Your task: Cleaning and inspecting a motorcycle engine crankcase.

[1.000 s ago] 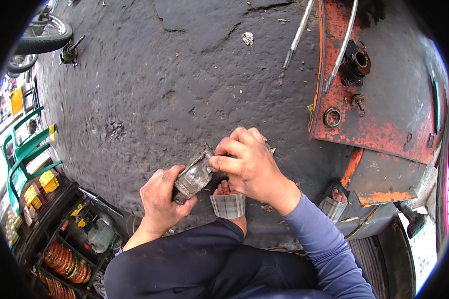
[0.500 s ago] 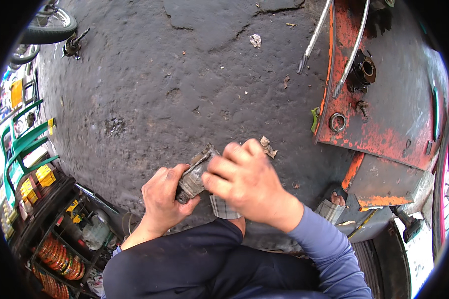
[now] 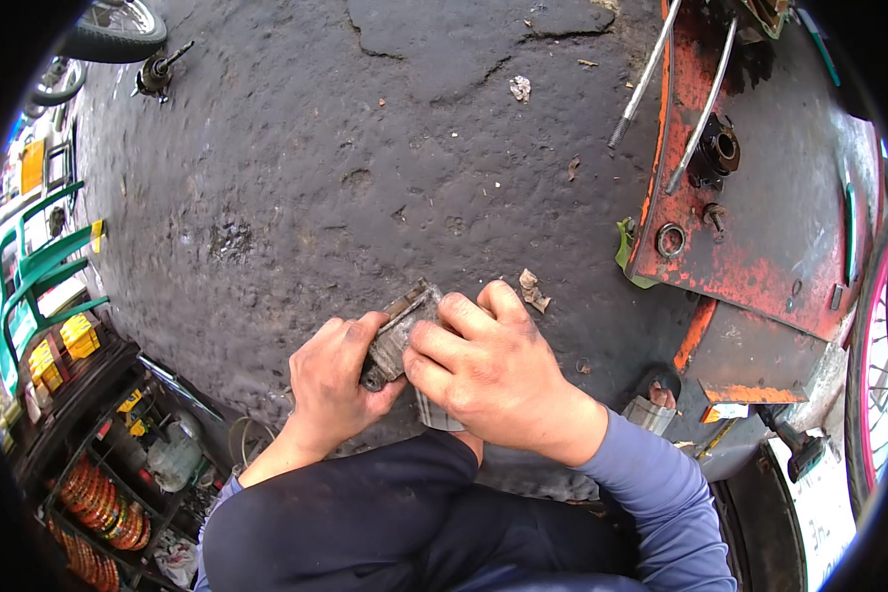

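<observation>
Both hands are on a worn, grimy grey metal part [image 3: 392, 342], boxy with a flat raised edge and a rounded knob at its lower end. My left hand [image 3: 326, 383] is closed around its left side, thumb near the knob. Curled over the right side are the fingers of my right hand [image 3: 498, 375], hiding that end; anything small between those fingers does not show. The part is held tilted above the ground, in front of my bent knee.
At right, a worn orange metal sheet [image 3: 750, 286] bears a ring [image 3: 670, 240], a bolt [image 3: 714, 216], a dark hub-like part [image 3: 720, 150] and a bent rod [image 3: 705, 113]. At left stand a green chair [image 3: 44, 268] and a shelf [image 3: 109, 444]. A wheel [image 3: 118, 44] is upper left.
My right hand, blurred before, is now sharp, its fingers pressed against the metal part. Both hands and the part sit slightly further right in the view, which has itself shifted a little.
</observation>
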`<state>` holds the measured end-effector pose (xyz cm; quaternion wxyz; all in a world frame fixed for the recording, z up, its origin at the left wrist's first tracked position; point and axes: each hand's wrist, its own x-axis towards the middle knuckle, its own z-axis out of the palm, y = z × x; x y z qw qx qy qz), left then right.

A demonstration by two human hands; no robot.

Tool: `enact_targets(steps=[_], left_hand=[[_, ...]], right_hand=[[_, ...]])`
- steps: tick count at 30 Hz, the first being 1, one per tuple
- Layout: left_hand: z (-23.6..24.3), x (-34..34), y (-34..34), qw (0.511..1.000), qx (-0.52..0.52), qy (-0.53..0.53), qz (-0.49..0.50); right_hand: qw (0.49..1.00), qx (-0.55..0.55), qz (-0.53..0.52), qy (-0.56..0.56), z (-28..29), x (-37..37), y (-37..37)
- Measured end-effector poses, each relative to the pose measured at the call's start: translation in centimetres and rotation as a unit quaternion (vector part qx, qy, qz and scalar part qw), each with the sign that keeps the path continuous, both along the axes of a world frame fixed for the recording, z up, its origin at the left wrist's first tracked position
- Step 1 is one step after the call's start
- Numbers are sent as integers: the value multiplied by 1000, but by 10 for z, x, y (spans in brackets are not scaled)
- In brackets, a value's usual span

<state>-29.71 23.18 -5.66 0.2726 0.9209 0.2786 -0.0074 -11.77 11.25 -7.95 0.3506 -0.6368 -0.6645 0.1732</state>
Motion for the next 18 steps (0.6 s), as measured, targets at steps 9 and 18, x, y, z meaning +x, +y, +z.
enact_targets(steps=[9, 18], left_hand=[[1, 0, 1, 1000, -6, 2, 1], [0, 0, 1, 1000, -6, -4, 8]], right_hand=[[1000, -10, 0, -22, 4, 8, 3], [999, -35, -5, -22, 6, 7, 3]])
